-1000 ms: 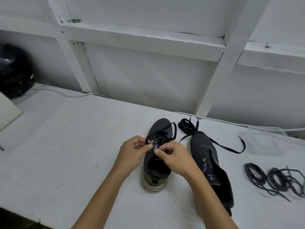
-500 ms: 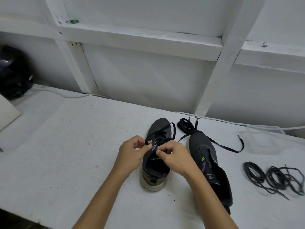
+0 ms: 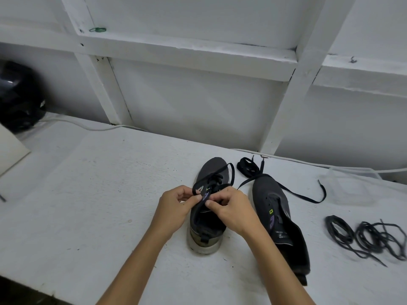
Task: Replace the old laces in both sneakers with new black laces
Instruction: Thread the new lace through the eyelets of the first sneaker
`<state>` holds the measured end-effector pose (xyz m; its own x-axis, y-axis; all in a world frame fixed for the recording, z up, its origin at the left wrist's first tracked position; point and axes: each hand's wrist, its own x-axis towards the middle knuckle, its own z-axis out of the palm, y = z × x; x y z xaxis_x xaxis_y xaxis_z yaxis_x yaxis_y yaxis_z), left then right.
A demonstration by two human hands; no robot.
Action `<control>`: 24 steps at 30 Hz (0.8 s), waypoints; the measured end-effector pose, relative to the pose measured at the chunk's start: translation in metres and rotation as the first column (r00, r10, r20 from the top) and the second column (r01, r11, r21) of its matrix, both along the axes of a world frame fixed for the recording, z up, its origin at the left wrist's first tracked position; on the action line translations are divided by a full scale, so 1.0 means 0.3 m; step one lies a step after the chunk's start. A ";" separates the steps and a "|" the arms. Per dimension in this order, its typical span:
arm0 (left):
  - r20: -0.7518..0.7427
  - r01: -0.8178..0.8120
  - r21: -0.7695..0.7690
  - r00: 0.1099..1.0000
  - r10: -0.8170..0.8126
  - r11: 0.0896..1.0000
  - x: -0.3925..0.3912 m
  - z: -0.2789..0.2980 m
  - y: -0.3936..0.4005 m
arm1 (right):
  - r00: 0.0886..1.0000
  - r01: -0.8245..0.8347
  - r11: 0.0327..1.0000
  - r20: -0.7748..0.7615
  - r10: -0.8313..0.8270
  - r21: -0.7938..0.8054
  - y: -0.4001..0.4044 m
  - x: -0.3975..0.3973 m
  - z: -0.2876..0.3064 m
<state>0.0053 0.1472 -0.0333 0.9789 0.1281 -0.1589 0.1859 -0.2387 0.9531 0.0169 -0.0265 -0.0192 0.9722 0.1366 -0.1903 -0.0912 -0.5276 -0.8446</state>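
Observation:
Two dark grey sneakers stand toe-away on the white table. The left sneaker carries a black lace threaded through its lower eyelets. My left hand pinches one end of that lace at the tongue. My right hand pinches the other end just beside it, fingertips almost touching. The right sneaker lies unlaced and tilted, with a loose black lace draped over its toe and a coiled part behind it.
Two bundles of worn dark laces lie at the right. A clear plastic bag sits behind them. A white cable runs along the wall. A black helmet and a pale board are at the far left.
Both hands stay at the left sneaker's tongue; the fingers have shifted slightly on the lace ends. The camera has tilted a little.

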 end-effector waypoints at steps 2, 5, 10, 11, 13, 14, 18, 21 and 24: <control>0.029 0.013 0.058 0.999 -0.015 0.998 0.005 0.005 -0.002 | 1.000 0.001 1.000 0.009 0.000 -0.012 0.001 0.000 -0.001; 0.044 0.074 0.110 0.996 -0.079 0.991 0.017 0.024 -0.003 | 0.999 -0.002 0.999 0.034 0.003 -0.032 0.001 -0.002 0.003; -0.023 0.213 0.126 0.977 -0.211 0.969 0.025 0.035 0.019 | 0.999 -0.009 0.999 0.050 0.011 -0.043 0.001 -0.006 0.005; -0.040 0.243 0.099 0.970 -0.240 0.965 0.021 0.033 0.026 | 0.999 -0.011 0.999 0.052 0.014 -0.046 0.001 -0.005 0.008; -0.078 0.291 0.028 0.954 -0.288 0.956 0.004 0.027 0.037 | 0.998 -0.013 0.998 0.059 0.016 -0.057 0.001 -0.004 0.015; -0.084 0.292 0.028 0.954 -0.289 0.956 -0.004 0.024 0.036 | 0.998 -0.011 0.998 0.066 0.015 -0.063 0.002 -0.004 0.015; -0.001 0.124 0.158 0.992 -0.126 0.980 -0.032 0.012 -0.020 | 0.997 0.023 1.000 0.068 -0.024 0.019 0.004 -0.013 0.017; 0.050 -0.025 0.178 0.999 0.017 0.984 -0.048 -0.008 -0.066 | 0.996 0.036 0.994 0.083 -0.045 0.104 -0.017 -0.022 0.049; 0.064 -0.058 0.157 0.997 0.049 0.986 -0.052 -0.010 -0.085 | 0.997 -0.007 0.993 0.079 -0.002 0.120 -0.015 -0.040 0.093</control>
